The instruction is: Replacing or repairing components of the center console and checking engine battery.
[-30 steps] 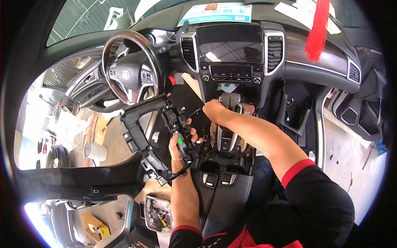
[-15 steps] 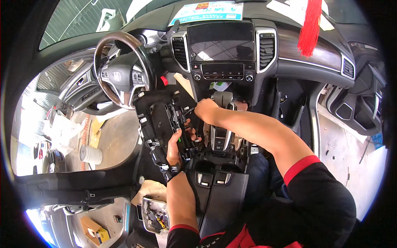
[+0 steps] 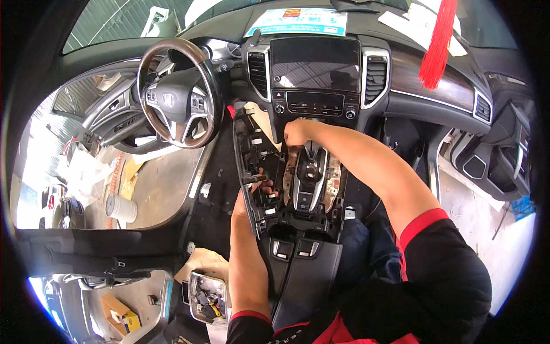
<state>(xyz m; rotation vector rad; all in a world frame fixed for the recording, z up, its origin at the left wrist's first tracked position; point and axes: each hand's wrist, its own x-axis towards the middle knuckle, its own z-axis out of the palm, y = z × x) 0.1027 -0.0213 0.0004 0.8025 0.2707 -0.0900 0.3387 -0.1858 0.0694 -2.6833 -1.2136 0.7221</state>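
My left hand [image 3: 262, 186] grips a black plastic console trim panel [image 3: 244, 150] with clips along it, its fingers showing around the middle. The panel stands tilted on edge along the left side of the centre console. At the console's front, below the climate controls, my right hand [image 3: 296, 133] is closed, knuckles up; whatever its fingers hold is hidden. My right forearm passes over the top of the gear lever [image 3: 311, 153] and hides its knob. Behind the lever lies the shifter plate [image 3: 307, 192], with bare metal brackets [image 3: 334, 186] exposed beside it.
The steering wheel [image 3: 180, 94] is at the left, the dark screen [image 3: 315, 66] ahead. A red tassel [image 3: 438, 49] hangs at the right. By my left forearm sits a metal tray [image 3: 208, 298] of small parts. The black armrest [image 3: 306, 281] lies behind the console.
The trim panel has turned from lying flatter to standing on edge, closer to the console. My right hand has moved forward, and the gear knob, visible before, is now hidden. The view has shifted slightly.
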